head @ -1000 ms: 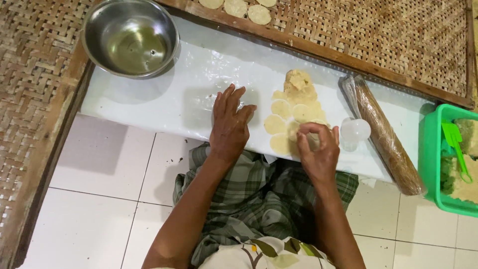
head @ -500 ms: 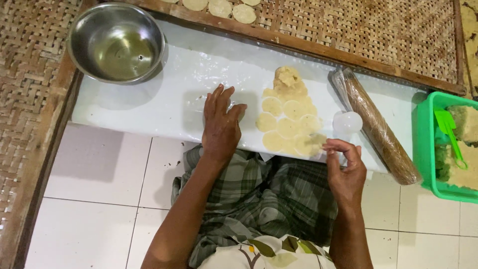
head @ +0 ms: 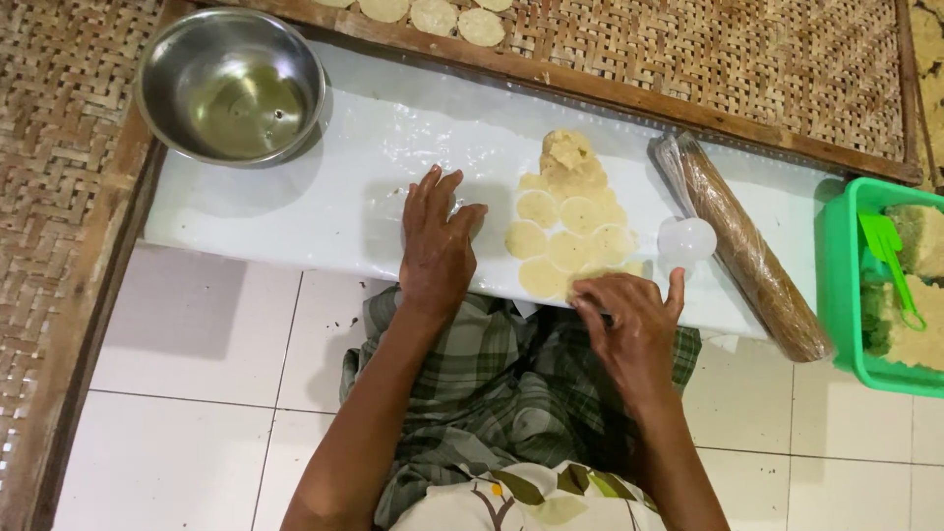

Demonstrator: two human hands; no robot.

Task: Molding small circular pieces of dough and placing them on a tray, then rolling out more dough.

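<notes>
Low centre, the right hand (head: 634, 329) pinches its fingertips at the near edge of the dough sheet (head: 570, 221). The left hand (head: 438, 241) lies flat, fingers spread, on the white board (head: 295, 211). Right: a plastic-wrapped rolling pin (head: 752, 256). Upper left: a steel bowl (head: 231, 84).

Bowl (head: 231, 87) left of dough rounds (head: 570, 236), roller (head: 749, 251) right.

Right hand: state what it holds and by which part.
The right hand pinches the near edge of a dough round; whether it is lifted cannot be told.
</notes>
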